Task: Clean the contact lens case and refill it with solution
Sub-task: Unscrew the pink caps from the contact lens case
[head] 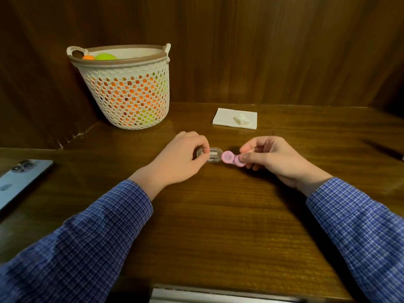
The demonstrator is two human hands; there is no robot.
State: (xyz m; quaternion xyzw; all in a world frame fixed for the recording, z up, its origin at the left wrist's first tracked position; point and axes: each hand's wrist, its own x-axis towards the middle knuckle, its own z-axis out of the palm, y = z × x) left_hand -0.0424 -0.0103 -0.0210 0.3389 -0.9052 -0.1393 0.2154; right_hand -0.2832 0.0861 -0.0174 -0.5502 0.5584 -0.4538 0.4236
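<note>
Holding the pink contact lens case [233, 159] by one end, the right hand [277, 159] pinches it between thumb and curled fingers. Case is small, two round wells joined side by side; the well nearer the clear plastic box [213, 155] faces up and shows a pale hollow, the other is partly covered by the thumb. Case sits just above the wooden table [218, 215], its free end touching or just beside the clear box. Left hand [181, 157] pinches the box's far end with curled fingers. White napkin [227, 118] lies beyond the box; wicker basket [129, 90] well beyond, to its left.
</note>
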